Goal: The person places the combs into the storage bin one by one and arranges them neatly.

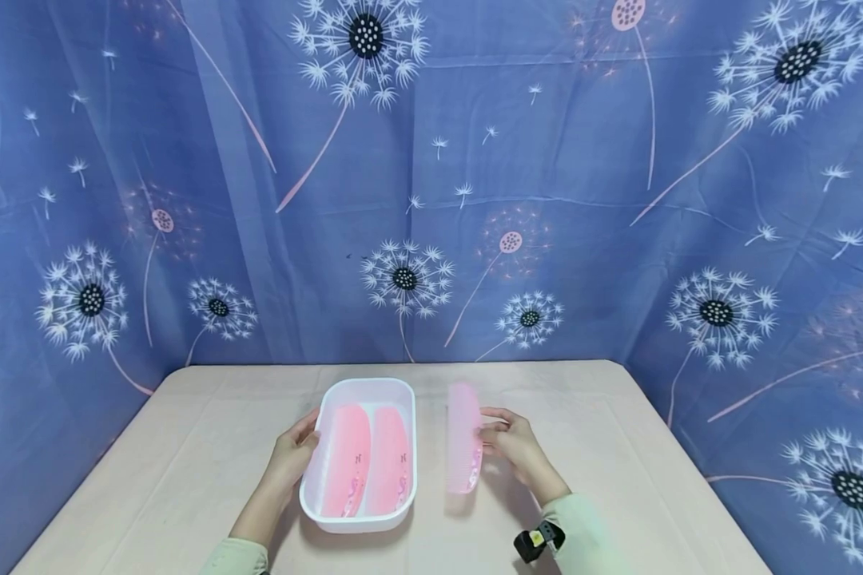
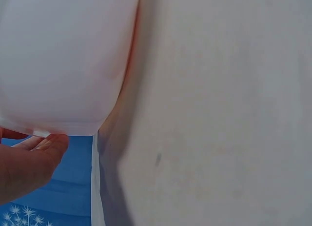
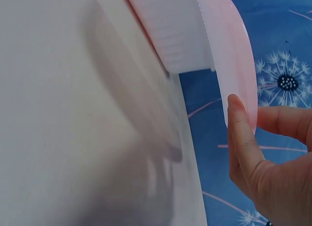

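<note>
A white plastic tub (image 1: 357, 525) stands on the table with two pink combs, a left one (image 1: 350, 447) and a right one (image 1: 390, 447), lying side by side in it. My left hand (image 1: 292, 454) holds the tub's left rim; in the left wrist view its fingertips (image 2: 59, 140) meet the rim's edge. To the right of the tub, my right hand (image 1: 515, 447) pinches a third pink comb (image 1: 463, 435) by its curved back, teeth facing the tub. The right wrist view shows thumb and fingers on either side of this comb (image 3: 237, 55), raised above the tabletop.
A pale cloth covers the table (image 1: 223, 415), whose far edge meets a blue dandelion-print curtain (image 1: 331, 279) that also hangs at both sides. A black strapped device (image 1: 538, 541) sits at my right wrist. The raised comb casts a shadow (image 3: 131, 89) on the table.
</note>
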`<move>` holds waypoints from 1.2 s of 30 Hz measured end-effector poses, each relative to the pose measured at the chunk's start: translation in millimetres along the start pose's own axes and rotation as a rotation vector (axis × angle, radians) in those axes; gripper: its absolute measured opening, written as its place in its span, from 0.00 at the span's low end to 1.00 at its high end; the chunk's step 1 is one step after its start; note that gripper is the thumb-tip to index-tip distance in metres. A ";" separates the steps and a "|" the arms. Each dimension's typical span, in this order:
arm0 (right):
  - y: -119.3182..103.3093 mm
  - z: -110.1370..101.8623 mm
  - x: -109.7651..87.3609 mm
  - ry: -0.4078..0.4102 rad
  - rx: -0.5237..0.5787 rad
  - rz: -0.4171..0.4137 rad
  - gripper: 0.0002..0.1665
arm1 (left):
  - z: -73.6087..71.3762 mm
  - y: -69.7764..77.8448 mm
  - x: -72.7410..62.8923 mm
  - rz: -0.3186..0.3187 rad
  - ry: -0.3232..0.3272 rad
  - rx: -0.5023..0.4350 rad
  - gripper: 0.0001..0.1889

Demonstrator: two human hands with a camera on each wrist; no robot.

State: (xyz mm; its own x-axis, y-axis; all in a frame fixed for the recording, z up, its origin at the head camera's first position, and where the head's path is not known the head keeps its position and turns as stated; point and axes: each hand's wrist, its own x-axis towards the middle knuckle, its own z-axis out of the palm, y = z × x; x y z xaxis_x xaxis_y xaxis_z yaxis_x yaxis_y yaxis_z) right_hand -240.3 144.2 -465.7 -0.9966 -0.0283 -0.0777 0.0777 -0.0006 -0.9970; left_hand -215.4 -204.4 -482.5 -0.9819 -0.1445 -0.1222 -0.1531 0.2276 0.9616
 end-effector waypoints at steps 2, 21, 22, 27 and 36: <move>-0.8 3.2 0.8 -0.016 0.003 -0.003 0.27 | 0.0 -0.2 -0.3 0.000 0.001 -0.003 0.27; -9.8 40.9 0.3 -0.118 0.025 -0.021 0.28 | 0.4 -1.8 -0.4 0.010 -0.013 -0.009 0.27; -10.3 42.1 0.6 -0.119 0.024 -0.019 0.28 | 0.3 -1.9 -0.3 0.010 -0.013 -0.007 0.27; -11.2 47.7 2.0 -0.126 0.016 -0.026 0.27 | -0.4 -1.2 -0.5 0.006 -0.013 -0.010 0.27; -9.8 55.0 1.8 -0.167 0.010 -0.042 0.28 | -0.5 0.2 -1.1 0.000 -0.011 -0.008 0.27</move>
State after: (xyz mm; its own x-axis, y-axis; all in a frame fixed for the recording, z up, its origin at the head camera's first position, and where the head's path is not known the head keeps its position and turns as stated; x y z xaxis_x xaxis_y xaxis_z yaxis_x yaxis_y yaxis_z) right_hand -241.3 89.2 -455.9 -0.9804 -0.1939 -0.0340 0.0376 -0.0150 -0.9992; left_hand -214.4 -204.7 -482.1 -0.9830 -0.1344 -0.1249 -0.1525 0.2194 0.9636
